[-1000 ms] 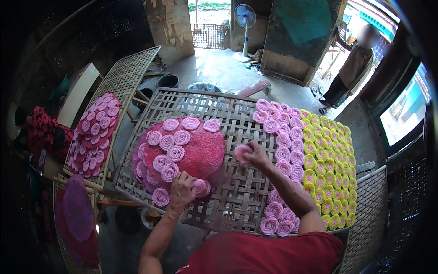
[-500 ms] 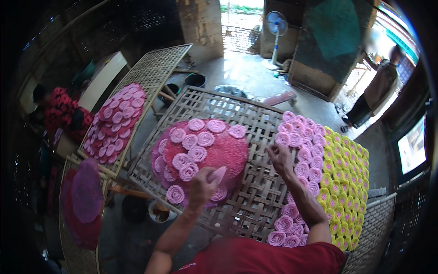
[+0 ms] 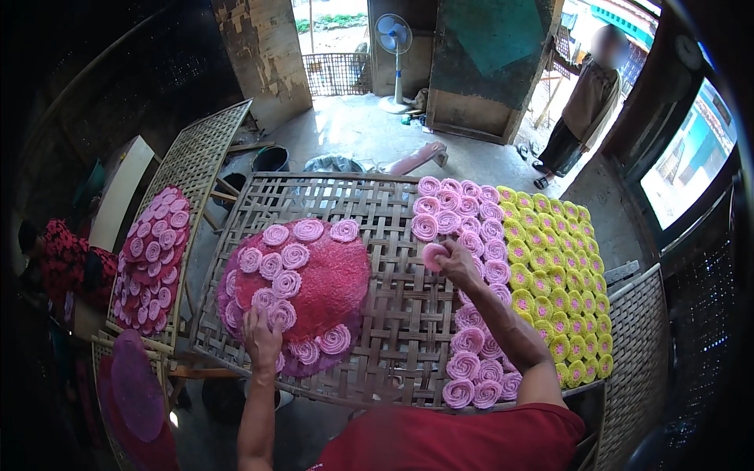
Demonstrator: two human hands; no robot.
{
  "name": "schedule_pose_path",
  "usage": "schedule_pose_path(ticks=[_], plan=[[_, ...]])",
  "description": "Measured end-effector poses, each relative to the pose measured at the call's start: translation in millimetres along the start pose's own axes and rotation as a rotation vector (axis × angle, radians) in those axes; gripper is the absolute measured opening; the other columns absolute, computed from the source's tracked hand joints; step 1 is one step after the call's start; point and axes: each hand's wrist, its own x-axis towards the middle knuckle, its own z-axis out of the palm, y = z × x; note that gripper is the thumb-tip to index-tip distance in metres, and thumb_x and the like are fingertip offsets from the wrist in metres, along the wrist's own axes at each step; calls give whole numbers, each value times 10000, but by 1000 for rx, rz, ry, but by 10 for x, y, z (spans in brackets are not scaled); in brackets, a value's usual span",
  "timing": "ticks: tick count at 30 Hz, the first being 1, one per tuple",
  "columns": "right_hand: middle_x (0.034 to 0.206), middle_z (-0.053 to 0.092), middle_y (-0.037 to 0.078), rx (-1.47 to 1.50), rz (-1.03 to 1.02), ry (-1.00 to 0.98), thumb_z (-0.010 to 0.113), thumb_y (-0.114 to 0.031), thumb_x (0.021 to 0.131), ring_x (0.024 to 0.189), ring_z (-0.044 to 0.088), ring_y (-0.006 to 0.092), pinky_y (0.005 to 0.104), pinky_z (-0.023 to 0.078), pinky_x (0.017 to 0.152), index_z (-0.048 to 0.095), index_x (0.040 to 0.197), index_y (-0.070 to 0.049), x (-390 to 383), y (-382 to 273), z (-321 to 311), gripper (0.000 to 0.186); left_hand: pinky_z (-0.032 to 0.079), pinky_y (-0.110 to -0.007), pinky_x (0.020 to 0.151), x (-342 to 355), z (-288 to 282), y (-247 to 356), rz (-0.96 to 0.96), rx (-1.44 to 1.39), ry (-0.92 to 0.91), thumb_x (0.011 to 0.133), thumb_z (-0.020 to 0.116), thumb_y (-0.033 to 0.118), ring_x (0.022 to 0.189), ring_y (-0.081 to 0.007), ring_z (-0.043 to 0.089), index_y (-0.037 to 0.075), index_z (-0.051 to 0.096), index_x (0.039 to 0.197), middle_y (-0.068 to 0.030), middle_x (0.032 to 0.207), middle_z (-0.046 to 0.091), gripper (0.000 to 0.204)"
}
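A red mound point(image 3: 334, 275) with a purple rim and several pink swirl rosettes on it lies on the left part of the woven bamboo rack point(image 3: 400, 314). My left hand point(image 3: 261, 337) rests at the mound's lower left side, fingers stretched over the rosettes there and partly covering one. Just right of it, two pink rosettes point(image 3: 335, 339) sit along the near edge. My right hand point(image 3: 462, 265) pinches a single pink rosette point(image 3: 433, 257) by its edge, raised over the rack beside the pink rosette rows point(image 3: 469, 224). Much of the mound's right half is bare.
Yellow rosettes with pink centres point(image 3: 554, 275) fill the rack's right side. A second rosette-covered mound point(image 3: 157, 251) lies on another rack at left, near a person in red and black point(image 3: 71, 255). Beyond are a fan point(image 3: 395, 63), a dark bucket point(image 3: 271, 159) and a person by the doorway point(image 3: 585, 102).
The rosette my left hand held now lies on the mound's near edge, and that hand has moved left. My right hand has picked up a rosette. The whole view has shifted.
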Motion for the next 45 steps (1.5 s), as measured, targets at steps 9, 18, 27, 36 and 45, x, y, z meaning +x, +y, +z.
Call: schedule_pose_path(ticks=[9,18,27,36,45], plan=[[1173,661,188,-583,-176,338,733,-163,828,1098,628,375,470,488,970,657,1243,-42,289,54,-193,439,468,-484,1016,-116,-29,210,-73,-218,79,771,801,101,1159,-392,583,22,663,1204,-182,1209,631,461],[1093,660,134,-360,-438,130,763,-181,847,1049,628,326,448,496,924,678,1180,-61,-609,-593,652,365,544,-462,852,-176,34,306,-289,-431,126,740,818,64,945,-363,650,48,442,1443,-205,1181,559,798],[1060,743,125,440,132,-663,627,-427,1015,950,712,216,349,587,816,686,1219,-19,-1256,-1181,1818,460,574,-335,792,-640,-40,907,-416,-949,164,808,776,16,931,-200,661,13,461,1422,-120,1112,627,690],[1073,721,69,1022,401,-630,600,-240,1033,906,715,177,342,602,761,663,1207,-45,-1075,-816,1597,269,479,-463,1004,-711,-260,1093,247,-697,173,763,815,109,1130,-352,616,45,647,1235,-161,1173,656,506],[968,715,34,402,163,-351,640,-152,968,802,679,119,274,580,639,702,1133,-30,-377,-465,557,215,455,-499,1027,400,222,157,5,-136,270,847,780,251,1188,-380,581,3,646,1257,-192,1230,652,498]])
